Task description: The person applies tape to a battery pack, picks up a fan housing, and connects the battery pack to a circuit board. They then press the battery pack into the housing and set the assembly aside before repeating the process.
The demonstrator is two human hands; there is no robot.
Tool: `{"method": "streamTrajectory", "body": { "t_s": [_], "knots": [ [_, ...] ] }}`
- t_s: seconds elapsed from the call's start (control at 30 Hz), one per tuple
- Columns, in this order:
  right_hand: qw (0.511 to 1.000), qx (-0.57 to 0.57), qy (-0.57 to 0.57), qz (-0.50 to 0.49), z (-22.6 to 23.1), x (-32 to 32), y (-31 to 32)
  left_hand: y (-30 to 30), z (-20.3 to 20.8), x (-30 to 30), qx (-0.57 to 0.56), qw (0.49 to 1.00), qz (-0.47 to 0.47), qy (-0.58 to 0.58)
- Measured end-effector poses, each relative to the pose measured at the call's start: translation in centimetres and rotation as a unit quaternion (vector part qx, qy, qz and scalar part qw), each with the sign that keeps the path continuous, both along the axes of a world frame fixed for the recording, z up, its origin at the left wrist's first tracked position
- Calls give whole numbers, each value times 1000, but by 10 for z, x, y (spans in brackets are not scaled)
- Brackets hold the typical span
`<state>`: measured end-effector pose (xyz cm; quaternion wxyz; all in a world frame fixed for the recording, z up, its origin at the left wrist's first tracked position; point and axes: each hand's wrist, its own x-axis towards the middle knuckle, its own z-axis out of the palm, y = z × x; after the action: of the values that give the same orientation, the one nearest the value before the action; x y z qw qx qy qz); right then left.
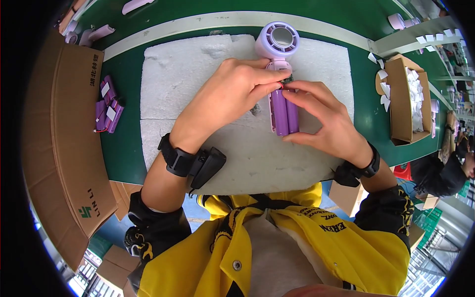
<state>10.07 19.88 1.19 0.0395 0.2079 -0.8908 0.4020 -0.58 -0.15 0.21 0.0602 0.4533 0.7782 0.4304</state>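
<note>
Head view shows us a pale purple handheld fan with a round grille and a silver centre lying near the middle of a white foam sheet on the green surface. Its handle points toward us, open side up, and we see a purple pack of two cylindrical battery cells lying along it. Above the cells sit a small green circuit board, mostly covered by fingers, and a short red wire.

Our left hand reaches over the fan's neck, thumb and forefinger narrow and almost meeting beside the wire; we cannot tell whether they pinch it. Our right hand holds the pack lengthwise, its fingers spread wide, thumb at the lower end and fingertips near the upper.

As we judge it, the fan head is in place and the pack is at or close to its seat, while the wiring by the board is the step in hand. The handle has no cover over the cells, so closing it seems left to do. More purple battery packs lie to our left, beside a large brown cardboard box, untouched by either hand.
</note>
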Motion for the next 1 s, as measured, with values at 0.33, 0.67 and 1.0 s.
{"method": "streamTrajectory", "body": {
  "t_s": [0.33,0.67,1.0],
  "knots": [
    [998,6,46,-34,-5,7,-3,-2,0,0,-13,999,-17,23],
    [997,12,17,-81,-6,8,-8,-1,-2,-1,-13,1000,-8,13],
    [996,-26,-4,-81,-10,-2,-9,0,1,-3,-13,985,12,-169]
  ]
}}
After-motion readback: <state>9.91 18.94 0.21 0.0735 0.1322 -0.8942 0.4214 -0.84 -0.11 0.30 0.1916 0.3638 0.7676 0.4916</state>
